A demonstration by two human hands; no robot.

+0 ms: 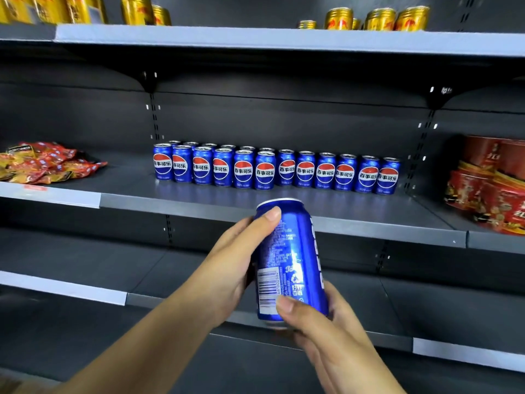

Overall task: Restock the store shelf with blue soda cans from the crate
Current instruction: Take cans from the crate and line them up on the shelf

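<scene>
Both of our hands hold one blue soda can (289, 263) low in the view, at about six o'clock from the stocked row: our left hand (227, 268) wraps the can's upper side with its thumb pressed near the rim, and our right hand (321, 322) pinches the bottom end between thumb and curled fingers (287, 307). This can is tilted slightly, with its barcode side turned toward us and its logo facing away. It hangs in front of the middle shelf (199, 200), not yet over it. On that shelf the row of blue cans (275, 169) stands upright, logos outward, two deep on the left half and seemingly one deep from the centre toward three o'clock. Red snack bags (42, 163) lie at nine o'clock and red boxes (494, 183) sit at three o'clock; gold cans (377, 19) line the shelf at twelve. We cannot see the crate. To do this step well, we should turn the can in our fingers until the logo faces out, bring it upright, and set it down in the bare strip in front of the single row, close beside its neighbours without knocking them, then nudge it into line.
</scene>
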